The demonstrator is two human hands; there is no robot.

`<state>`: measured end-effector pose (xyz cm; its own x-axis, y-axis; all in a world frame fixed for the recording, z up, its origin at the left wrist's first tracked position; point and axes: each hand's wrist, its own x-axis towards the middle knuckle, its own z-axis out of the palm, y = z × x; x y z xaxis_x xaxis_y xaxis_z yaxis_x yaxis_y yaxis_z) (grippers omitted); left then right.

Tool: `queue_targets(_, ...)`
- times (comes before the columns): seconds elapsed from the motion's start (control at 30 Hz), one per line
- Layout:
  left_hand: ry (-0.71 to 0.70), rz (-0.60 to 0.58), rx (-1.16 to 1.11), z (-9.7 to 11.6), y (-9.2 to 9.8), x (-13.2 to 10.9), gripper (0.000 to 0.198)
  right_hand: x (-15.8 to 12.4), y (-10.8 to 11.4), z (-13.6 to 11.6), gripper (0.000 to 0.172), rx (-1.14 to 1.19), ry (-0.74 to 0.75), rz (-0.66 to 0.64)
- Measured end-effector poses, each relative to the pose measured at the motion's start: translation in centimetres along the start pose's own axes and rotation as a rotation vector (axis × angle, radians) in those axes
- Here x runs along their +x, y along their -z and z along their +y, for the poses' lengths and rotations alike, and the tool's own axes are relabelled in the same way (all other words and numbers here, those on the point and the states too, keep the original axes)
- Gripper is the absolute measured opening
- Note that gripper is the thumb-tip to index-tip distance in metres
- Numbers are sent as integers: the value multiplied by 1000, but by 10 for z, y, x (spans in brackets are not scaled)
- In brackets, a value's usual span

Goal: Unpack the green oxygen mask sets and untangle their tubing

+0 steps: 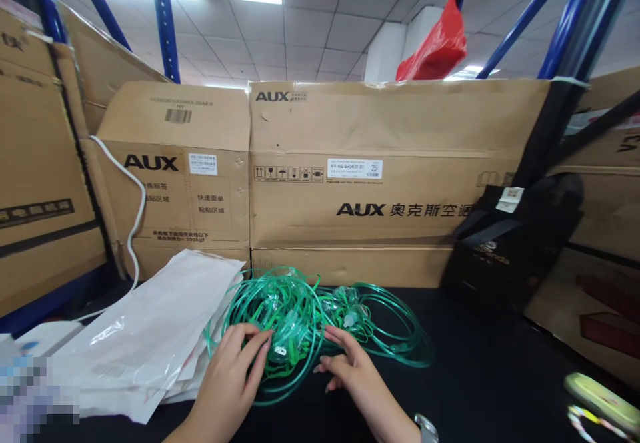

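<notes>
Lying at lower centre of the frame, the tangle of green tubing (296, 304) meets both sets of fingertips — left hand (235, 371) and right hand (347, 363) spread open (touching, not clasping), with white bags (150, 336) just left of it.

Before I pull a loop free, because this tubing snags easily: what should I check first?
1. Both hands on the green tubing: left hand and right hand touch it; ok.
2. Loops lying separate: heaped and crossing each other; not ok.
3. Tubing apart from the white pouches: loops reach the stack's edge; not ok.
4. Bare black table right of the heap: ok.
5. Left hand closed on one strand: cannot tell.
</notes>
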<state>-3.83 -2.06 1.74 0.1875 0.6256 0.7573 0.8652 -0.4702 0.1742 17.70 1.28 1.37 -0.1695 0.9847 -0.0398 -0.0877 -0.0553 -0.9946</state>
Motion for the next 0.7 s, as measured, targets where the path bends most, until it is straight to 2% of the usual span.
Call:
queue_targets(0.1,-12,-45,23,-1,0,0,18,3,-2,3,61,5,41,-25)
queue_targets(0.27,-15,-69,-26,2,-1,0,17,5,3,0,36,-81,34,86)
queue_targets(0.37,-1,-51,-42,7,0,0,16,2,4,-4,31,-61,-21,92)
queue_targets(0.47,-3,-51,-45,11,0,0,17,0,2,-5,33,-10,-48,37)
queue_targets(0.57,5,-102,-47,11,-3,-3,18,-1,0,-6,32,1,-45,-54)
queue_targets(0.7,-27,-141,22,7,-10,-8,14,-5,-3,-13,33,139,-22,-123)
